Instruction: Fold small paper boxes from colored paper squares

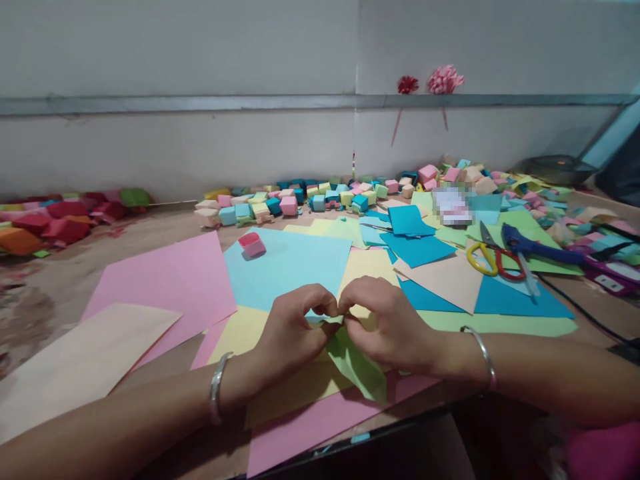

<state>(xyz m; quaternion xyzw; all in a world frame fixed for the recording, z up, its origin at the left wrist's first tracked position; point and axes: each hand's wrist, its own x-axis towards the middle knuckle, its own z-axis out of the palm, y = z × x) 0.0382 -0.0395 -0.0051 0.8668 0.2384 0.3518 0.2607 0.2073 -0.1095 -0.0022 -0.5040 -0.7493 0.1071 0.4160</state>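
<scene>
My left hand (299,328) and my right hand (379,319) meet in the middle of the view, fingertips almost touching. Both are closed, pinching the upper end of a light green sheet of paper (359,367). Its lower part hangs down, creased, toward the table's front edge. Where the fingertips cover it, the paper's exact fold is hidden. Beneath my hands lie yellow paper (300,393), pink paper (285,443) and a large light blue sheet (300,260). A small pink folded paper box (251,245) rests on the light blue sheet, beyond my left hand.
Several colored paper cubes (289,205) line the wall. Red and orange paper shapes (65,230) lie far left. At right are yellow-and-red-handled scissors (483,259), a blue-handled tool (543,248), blue sheets (423,250) and a dark cable (585,310). A pink sheet (165,287) lies left.
</scene>
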